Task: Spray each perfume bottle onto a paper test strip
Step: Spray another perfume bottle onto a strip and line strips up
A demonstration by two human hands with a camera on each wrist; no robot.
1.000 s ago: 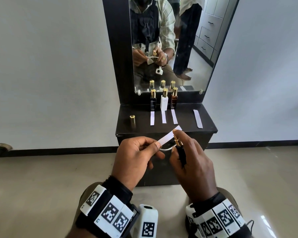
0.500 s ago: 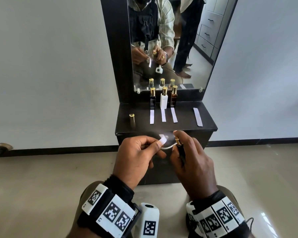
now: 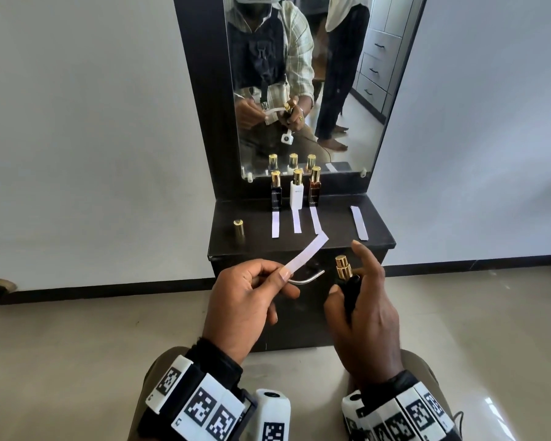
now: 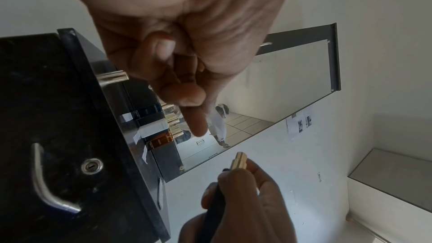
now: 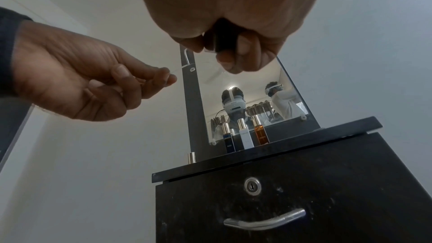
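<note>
My left hand pinches a white paper strip between thumb and forefinger; the strip slants up to the right. My right hand grips a black perfume bottle with a bare gold spray nozzle, its forefinger lifted off the nozzle. Bottle and strip are a short gap apart in front of the black cabinet. In the right wrist view the bottle's base shows between my fingers. Three capped bottles stand by the mirror: dark blue, white, amber. A strip lies before each.
A loose gold cap stands on the cabinet top at the left. A spare strip lies at the right. The cabinet drawer has a metal handle and lock. A mirror rises behind the bottles.
The strip, turned edge-on close to the nozzle half a second ago, now slants out flat again. My right hand has moved right, away from the strip, and its forefinger has lifted off the nozzle.
</note>
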